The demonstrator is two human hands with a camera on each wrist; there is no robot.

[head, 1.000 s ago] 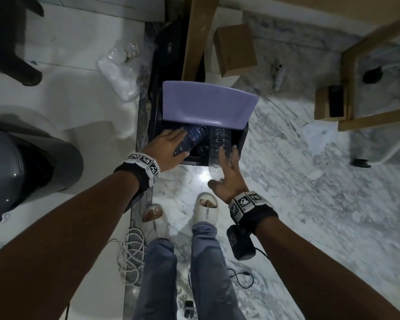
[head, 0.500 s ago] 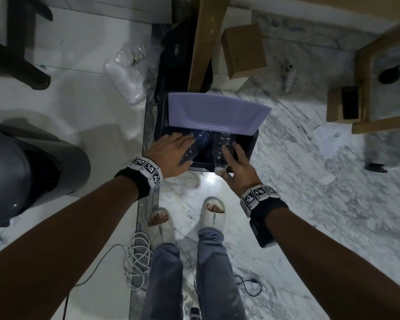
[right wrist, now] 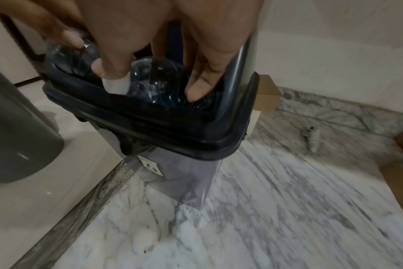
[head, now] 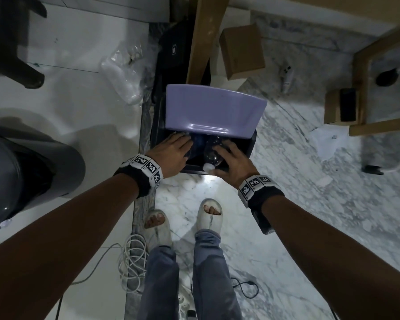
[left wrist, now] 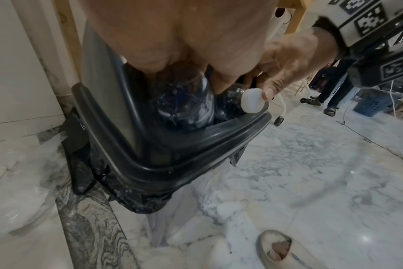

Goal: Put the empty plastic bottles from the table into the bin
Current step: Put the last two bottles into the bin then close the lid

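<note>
I am standing over the bin [head: 252,146], whose lavender swing lid [head: 214,109] hangs tilted over the back of the opening, on the marble floor [head: 310,204]. A black bin liner [left wrist: 136,198] is folded over its dark rim [left wrist: 173,163].

Two clear empty plastic bottles are in the mouth of the bin, side by side. My left hand [head: 171,153] lies on the left bottle [left wrist: 184,102], fingers stretched forward over it and pressing it down rather than wrapped round it. My right hand [head: 232,161] holds the right bottle [right wrist: 154,78] with its fingers curled over the body; the white cap [head: 208,166] sits at the near rim, my thumb against it.

The risk I see is at that cap end: I judge the right bottle is not yet fully below the rim, so letting go now could let it tip back out onto the floor by my sandals [head: 209,215]. The lid could also swing back against my fingers, or jam on a bottle left riding high. The thin bottles may spring up once the pressure comes off, and hard pushing might drag the liner down off the rim.
</note>
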